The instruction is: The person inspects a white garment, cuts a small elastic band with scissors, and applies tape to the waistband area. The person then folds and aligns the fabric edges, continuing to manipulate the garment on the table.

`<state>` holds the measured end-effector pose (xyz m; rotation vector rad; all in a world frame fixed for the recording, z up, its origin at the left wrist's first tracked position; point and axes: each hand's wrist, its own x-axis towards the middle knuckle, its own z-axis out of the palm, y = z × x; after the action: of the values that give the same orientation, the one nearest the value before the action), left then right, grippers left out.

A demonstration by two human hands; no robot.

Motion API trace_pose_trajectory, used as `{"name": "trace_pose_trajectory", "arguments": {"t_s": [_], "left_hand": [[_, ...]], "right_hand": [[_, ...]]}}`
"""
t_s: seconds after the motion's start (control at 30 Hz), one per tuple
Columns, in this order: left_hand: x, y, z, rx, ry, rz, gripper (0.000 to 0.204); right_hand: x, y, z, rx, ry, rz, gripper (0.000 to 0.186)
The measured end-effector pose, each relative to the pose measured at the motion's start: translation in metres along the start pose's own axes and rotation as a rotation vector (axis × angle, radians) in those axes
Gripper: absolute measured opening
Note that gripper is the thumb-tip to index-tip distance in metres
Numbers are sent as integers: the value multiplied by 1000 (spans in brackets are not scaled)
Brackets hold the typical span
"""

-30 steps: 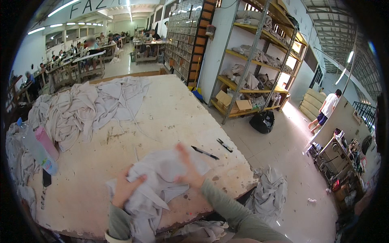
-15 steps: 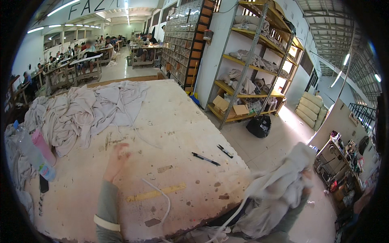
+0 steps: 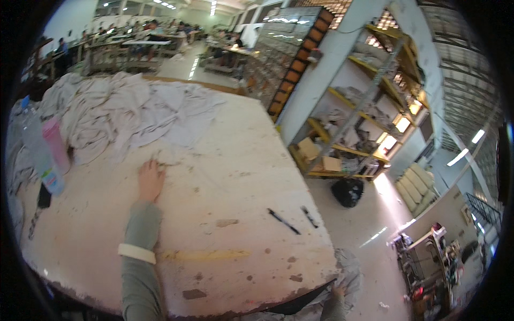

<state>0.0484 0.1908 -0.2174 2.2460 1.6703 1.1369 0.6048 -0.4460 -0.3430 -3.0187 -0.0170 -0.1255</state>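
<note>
My left hand (image 3: 150,180) lies flat on the worn white table (image 3: 225,176), fingers stretched toward the edge of a big heap of pale grey cloth (image 3: 123,115) that covers the far left of the top. It holds nothing. My right hand (image 3: 338,291) hangs below the table's near right corner, down at a pile of grey cloth on the floor (image 3: 348,278); only part of it shows and its grasp is unclear. The green sleeve of my left arm has a white band around it.
A pink bottle (image 3: 56,144) and a clear bottle (image 3: 40,160) stand at the table's left edge. Two dark pens (image 3: 284,221) lie near the right edge. Yellow shelving (image 3: 353,123) and a black bag (image 3: 347,191) stand to the right. People work at far tables.
The grey cloth I held has gone off the table's right corner down to the floor. My left hand has slid forward toward the cloth heap. My view has swung left.
</note>
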Motion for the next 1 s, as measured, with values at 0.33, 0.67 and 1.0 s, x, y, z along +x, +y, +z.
{"name": "trace_pose_trajectory", "arguments": {"t_s": [0.33,0.67,1.0], "left_hand": [[40,2,-3,245,175,67,58],[105,-22,44,233,143,96,68],[142,-45,55,296,72,-80,74]], "right_hand": [[17,1,-35,-144,-136,30,85],[-78,-173,-179,617,238,-836,81],[-107,-327,-165,453,-281,-1088,101]]}}
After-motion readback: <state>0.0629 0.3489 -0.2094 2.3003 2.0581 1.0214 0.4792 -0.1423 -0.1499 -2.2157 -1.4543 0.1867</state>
